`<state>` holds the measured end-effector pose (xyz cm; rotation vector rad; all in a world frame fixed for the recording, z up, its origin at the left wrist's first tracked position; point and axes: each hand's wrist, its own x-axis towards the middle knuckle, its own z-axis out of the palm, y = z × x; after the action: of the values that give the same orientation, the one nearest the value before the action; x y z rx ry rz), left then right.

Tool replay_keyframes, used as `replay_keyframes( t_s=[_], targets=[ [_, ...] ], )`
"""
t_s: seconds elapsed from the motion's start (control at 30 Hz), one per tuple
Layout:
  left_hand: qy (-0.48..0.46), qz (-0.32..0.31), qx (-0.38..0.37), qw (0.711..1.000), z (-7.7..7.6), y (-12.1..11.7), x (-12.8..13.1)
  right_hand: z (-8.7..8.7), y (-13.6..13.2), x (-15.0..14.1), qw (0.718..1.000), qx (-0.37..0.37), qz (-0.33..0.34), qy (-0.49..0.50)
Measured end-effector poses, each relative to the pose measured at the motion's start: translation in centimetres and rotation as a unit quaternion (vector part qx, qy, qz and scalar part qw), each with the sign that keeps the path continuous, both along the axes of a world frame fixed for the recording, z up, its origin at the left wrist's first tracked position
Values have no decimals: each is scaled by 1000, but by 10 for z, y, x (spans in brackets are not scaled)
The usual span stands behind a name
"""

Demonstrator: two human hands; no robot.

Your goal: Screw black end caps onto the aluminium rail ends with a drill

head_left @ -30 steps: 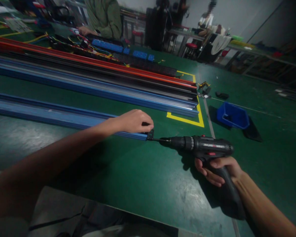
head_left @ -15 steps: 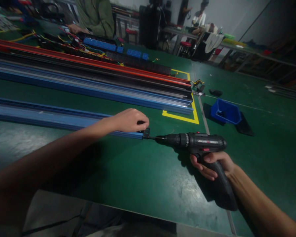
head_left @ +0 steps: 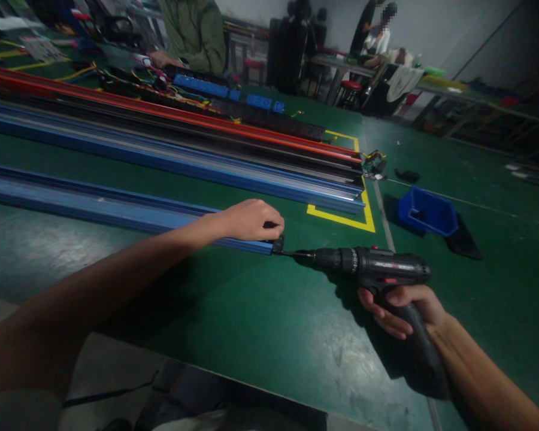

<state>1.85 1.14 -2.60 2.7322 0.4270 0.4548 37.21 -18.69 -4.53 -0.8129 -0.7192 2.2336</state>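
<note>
My right hand (head_left: 404, 305) is wrapped round the grip of a black cordless drill (head_left: 381, 265). The drill points left, and its long thin bit (head_left: 296, 254) reaches a small black end piece (head_left: 278, 244) at the end of a blue metal profile (head_left: 161, 218). My left hand (head_left: 254, 220) is closed over that same end of the profile, its knuckles up. Its fingertips are hidden behind the hand, so whether they hold the profile or the end piece is hard to see.
Behind lie more blue, black and red profiles (head_left: 233, 123) inside yellow tape (head_left: 341, 220). A blue bin (head_left: 426, 211) stands at the right. Wiring and blue blocks (head_left: 202, 85) lie farther back, near a co-worker in a green sleeve (head_left: 197, 36). The green table's front edge (head_left: 206, 372) is close.
The whole view has shifted, so everything sits a little farther right. Hands, drill and profile keep nearly the same places relative to each other, the bit still at the end piece.
</note>
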Motion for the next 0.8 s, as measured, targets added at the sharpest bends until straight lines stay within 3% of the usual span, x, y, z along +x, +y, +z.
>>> replay_keyframes(
  t_s=[0.8],
  targets=[
    [9, -1, 5, 1000, 0, 0, -1, 0, 3, 1, 999, -8, 18, 33]
  ],
)
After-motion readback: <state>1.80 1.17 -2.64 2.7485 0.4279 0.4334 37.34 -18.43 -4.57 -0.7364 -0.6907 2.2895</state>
